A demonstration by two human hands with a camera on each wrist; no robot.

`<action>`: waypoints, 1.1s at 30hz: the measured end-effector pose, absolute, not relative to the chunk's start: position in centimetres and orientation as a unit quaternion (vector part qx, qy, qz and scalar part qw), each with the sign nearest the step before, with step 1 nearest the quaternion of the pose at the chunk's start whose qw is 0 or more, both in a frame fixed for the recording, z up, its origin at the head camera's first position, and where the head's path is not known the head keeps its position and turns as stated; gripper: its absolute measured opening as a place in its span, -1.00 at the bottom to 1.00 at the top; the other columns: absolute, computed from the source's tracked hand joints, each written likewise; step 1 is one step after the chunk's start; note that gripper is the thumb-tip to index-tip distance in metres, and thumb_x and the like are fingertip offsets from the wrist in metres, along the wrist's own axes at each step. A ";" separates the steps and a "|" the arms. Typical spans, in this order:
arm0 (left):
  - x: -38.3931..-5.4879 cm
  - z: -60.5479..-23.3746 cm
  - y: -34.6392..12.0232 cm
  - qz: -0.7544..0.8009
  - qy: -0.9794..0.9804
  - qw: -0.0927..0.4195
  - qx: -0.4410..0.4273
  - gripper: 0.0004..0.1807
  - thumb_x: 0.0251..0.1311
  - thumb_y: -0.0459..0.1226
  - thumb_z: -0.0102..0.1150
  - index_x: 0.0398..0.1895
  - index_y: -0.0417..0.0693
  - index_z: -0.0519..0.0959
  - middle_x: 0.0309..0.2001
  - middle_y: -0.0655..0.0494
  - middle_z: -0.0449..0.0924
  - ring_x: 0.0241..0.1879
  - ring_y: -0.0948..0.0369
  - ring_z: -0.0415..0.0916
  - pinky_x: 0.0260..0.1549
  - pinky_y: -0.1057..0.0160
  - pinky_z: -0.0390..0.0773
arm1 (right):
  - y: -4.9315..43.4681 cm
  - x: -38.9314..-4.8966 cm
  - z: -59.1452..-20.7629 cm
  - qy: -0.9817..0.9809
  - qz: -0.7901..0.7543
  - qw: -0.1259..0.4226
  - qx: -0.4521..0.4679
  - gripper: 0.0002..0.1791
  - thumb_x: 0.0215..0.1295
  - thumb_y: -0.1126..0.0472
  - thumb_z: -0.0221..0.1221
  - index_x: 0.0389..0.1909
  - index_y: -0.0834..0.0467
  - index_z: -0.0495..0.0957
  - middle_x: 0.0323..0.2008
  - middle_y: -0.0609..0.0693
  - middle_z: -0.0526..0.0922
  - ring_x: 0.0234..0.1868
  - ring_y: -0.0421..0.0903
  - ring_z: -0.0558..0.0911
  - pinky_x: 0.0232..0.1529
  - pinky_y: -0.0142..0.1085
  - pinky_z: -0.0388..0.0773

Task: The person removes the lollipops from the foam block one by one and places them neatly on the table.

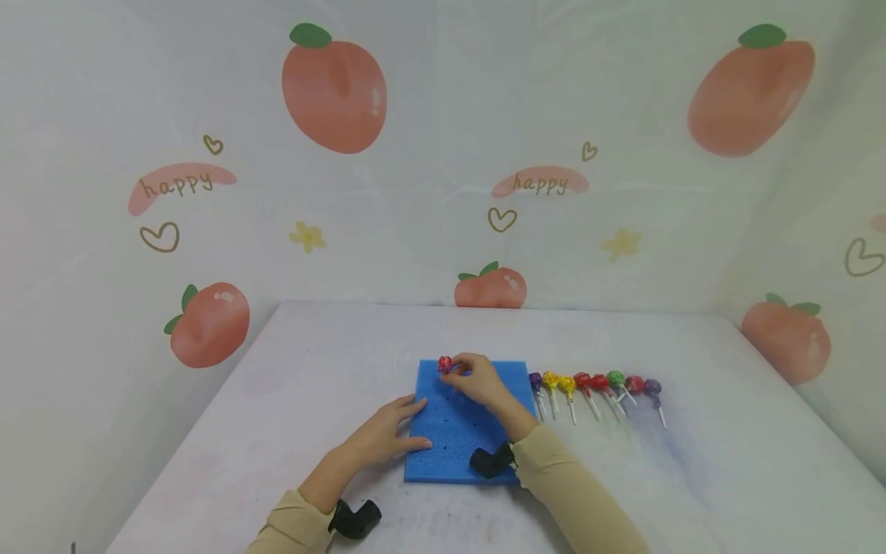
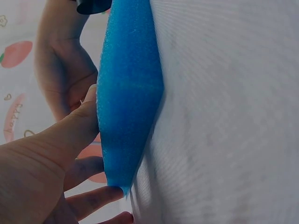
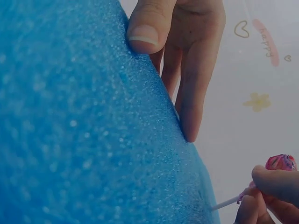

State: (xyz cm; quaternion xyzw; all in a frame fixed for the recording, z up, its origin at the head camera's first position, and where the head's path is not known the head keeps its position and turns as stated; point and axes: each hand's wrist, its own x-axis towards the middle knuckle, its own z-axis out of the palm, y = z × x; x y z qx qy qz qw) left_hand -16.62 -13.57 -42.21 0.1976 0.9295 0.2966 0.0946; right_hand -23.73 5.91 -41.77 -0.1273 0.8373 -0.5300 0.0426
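Observation:
A blue foam board (image 1: 443,464) with several small dark holes lies flat in the middle of the table. My right hand (image 1: 479,382) is over its far part and pinches a lollipop (image 1: 445,364) in a red wrapper. In the right wrist view the white stick (image 3: 225,203) slants down from the fingers, its tip right at the foam surface. My left hand (image 1: 379,436) rests at the board's left edge, its thumb on top and its fingers fairly straight along the side. The left wrist view shows these fingers (image 2: 93,200) against the foam's edge.
To the right of the board lies a row of wrapped lollipops (image 1: 583,382), purple, yellow, red and green, sticks toward me. They lie on the white-covered table (image 1: 332,354). A white backdrop (image 1: 429,100) with fruit prints stands behind. Black wrist cameras (image 1: 356,520) sit at both sleeves.

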 end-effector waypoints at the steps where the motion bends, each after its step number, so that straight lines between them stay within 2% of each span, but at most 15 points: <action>1: -16.6 -42.2 -13.6 0.298 0.929 0.095 0.197 -0.21 0.09 0.00 0.25 0.33 -0.19 0.27 0.37 -0.27 0.18 0.36 -0.22 0.13 0.27 -0.20 0.22 | 5.9 -23.7 -41.7 0.835 -0.533 0.040 -0.129 -0.79 0.15 0.26 0.25 -0.22 0.28 0.59 -0.42 0.15 0.63 -0.56 -0.22 0.54 -0.54 -0.42 0.41; 6: -16.7 -42.3 -13.6 0.297 0.929 0.094 0.198 -0.22 0.09 0.00 0.25 0.33 -0.19 0.27 0.36 -0.27 0.18 0.36 -0.21 0.13 0.27 -0.20 0.23 | 6.1 -23.6 -40.8 0.823 -0.551 0.022 -0.137 -0.79 0.16 0.26 0.24 -0.22 0.30 0.58 -0.40 0.21 0.65 -0.52 -0.17 0.58 -0.51 -0.40 0.47; 11: -16.6 -42.4 -13.6 0.294 0.930 0.093 0.199 -0.21 0.09 0.01 0.24 0.33 -0.18 0.27 0.37 -0.28 0.17 0.36 -0.21 0.13 0.27 -0.20 0.22 | 6.6 -23.4 -40.0 0.818 -0.555 0.021 -0.148 -0.76 0.17 0.25 0.24 -0.18 0.31 0.58 -0.33 0.24 0.66 -0.44 0.04 0.63 -0.43 -0.37 0.55; 13: -16.6 -42.4 -13.6 0.295 0.930 0.094 0.198 -0.21 0.09 0.01 0.24 0.33 -0.18 0.27 0.37 -0.28 0.16 0.36 -0.21 0.12 0.27 -0.20 0.21 | 6.9 -23.3 -39.8 0.818 -0.554 0.023 -0.155 -0.76 0.18 0.24 0.23 -0.19 0.31 0.58 -0.33 0.24 0.66 -0.42 0.06 0.63 -0.43 -0.36 0.55; 23: -16.5 -42.3 -13.5 0.294 0.931 0.096 0.195 -0.21 0.10 0.01 0.24 0.34 -0.17 0.26 0.37 -0.26 0.16 0.36 -0.21 0.12 0.28 -0.20 0.21 | 8.3 -22.9 -39.5 0.825 -0.543 0.010 -0.154 -0.79 0.14 0.22 0.27 -0.25 0.26 0.62 -0.34 0.19 0.67 -0.46 -0.21 0.55 -0.38 -0.37 0.52; 33: -16.5 -42.4 -13.6 0.298 0.929 0.095 0.198 -0.20 0.10 0.01 0.24 0.34 -0.19 0.26 0.37 -0.28 0.15 0.36 -0.22 0.11 0.28 -0.20 0.20 | 9.8 -22.7 -39.3 0.833 -0.537 0.007 -0.134 -0.80 0.14 0.19 0.28 -0.26 0.22 0.62 -0.37 0.11 0.66 -0.43 -0.19 0.54 -0.34 -0.38 0.53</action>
